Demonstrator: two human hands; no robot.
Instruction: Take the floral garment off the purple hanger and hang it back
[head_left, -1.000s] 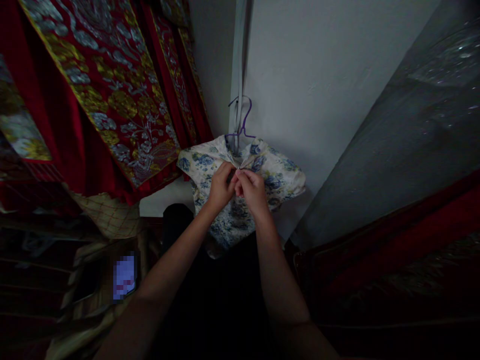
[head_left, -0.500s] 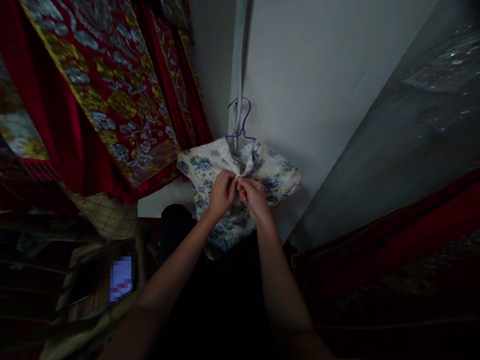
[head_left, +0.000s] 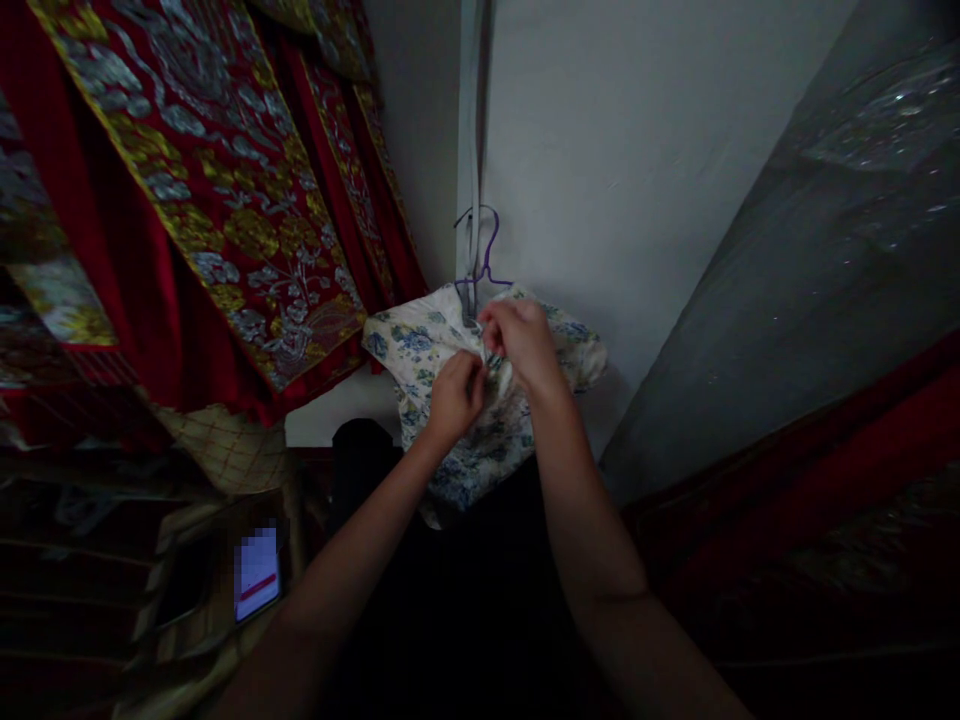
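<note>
Wall (head_left: 600, 150), pale and big, stands behind the work, and red cloth (head_left: 247, 230) with gold and silver flowers hangs on the left. The shirt (head_left: 416, 345), white with blue flowers, hangs in the middle, in front of the wall. It could swing, I think, so small, soft pulls should work best. The right hand (head_left: 529, 345) is up near the neck of the shirt, with its fingers curled in; I cannot tell if they hold anything. The left hand (head_left: 455, 395) is lower, at the front of the shirt, and its thumb and fingers look pinched on the cloth. A firm pinch there would help the right hand do its bit without the cloth slipping. The purple hanger (head_left: 492, 240) is at the top, so a hard tug down might bend it. Smallest is the bit of shirt between the hands: hold it flat, go slowly, and look closely, because the light is dim.
</note>
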